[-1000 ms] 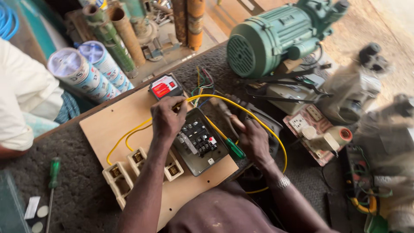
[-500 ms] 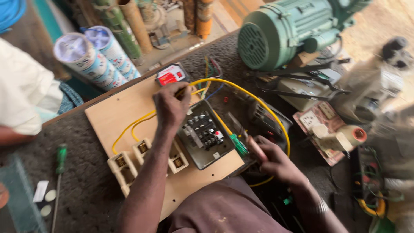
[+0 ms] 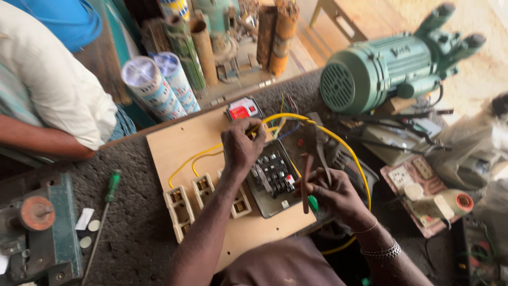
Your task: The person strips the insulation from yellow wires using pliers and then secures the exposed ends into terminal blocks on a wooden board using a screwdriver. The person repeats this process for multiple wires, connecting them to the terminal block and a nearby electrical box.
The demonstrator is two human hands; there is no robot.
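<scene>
Yellow wire (image 3: pixel 317 127) loops over a wooden board (image 3: pixel 180 143) on the worktop (image 3: pixel 132 233), pinched at 12 o'clock by the left hand (image 3: pixel 242 145). Right hand (image 3: pixel 330 193), at 3 o'clock beside the grey switch box (image 3: pixel 272 177), grips a green-handled screwdriver (image 3: pixel 312 201).

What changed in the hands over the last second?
The right hand drew back from the contactor toward the board's near edge, now gripping pliers alongside the green screwdriver. The left hand stayed pinching the yellow wire.
</scene>
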